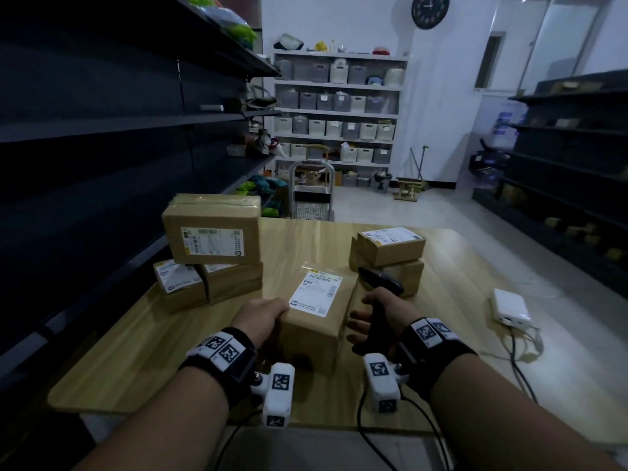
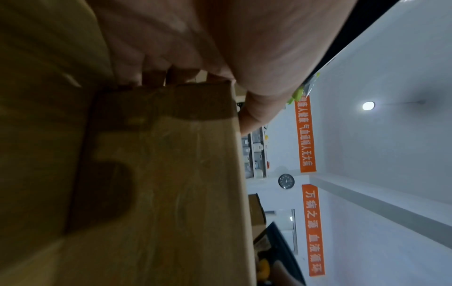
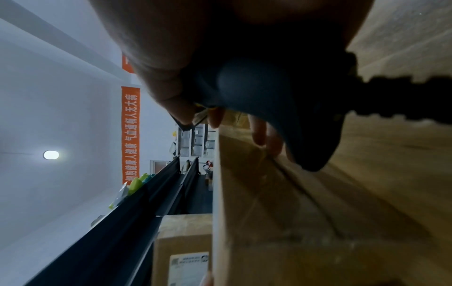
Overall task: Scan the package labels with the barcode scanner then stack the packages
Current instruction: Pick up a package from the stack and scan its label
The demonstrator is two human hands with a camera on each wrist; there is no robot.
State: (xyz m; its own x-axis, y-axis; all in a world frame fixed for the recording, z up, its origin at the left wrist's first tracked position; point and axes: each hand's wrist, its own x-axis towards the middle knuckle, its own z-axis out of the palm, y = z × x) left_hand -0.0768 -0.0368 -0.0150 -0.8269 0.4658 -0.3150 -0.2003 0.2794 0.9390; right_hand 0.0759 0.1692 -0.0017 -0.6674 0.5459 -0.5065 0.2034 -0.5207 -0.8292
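Note:
A brown cardboard package (image 1: 319, 321) with a white label on top sits mid-table in front of me. My left hand (image 1: 268, 312) grips its near left corner; in the left wrist view the fingers (image 2: 151, 77) lie along its side (image 2: 171, 174) and the thumb reaches over the top edge. My right hand (image 1: 365, 317) holds the black barcode scanner (image 1: 382, 283) by its handle, head pointing away to the left. Its fingertips (image 3: 259, 133) reach to the package's right side (image 3: 269, 212), beside the scanner handle (image 3: 281, 108).
At the table's (image 1: 136, 351) left, a large labelled box (image 1: 212, 229) lies on two smaller boxes (image 1: 180, 287). Two stacked boxes (image 1: 387, 248) stand at the right behind the scanner. A white device (image 1: 511, 305) with cables lies at the right edge. Dark shelving flanks both sides.

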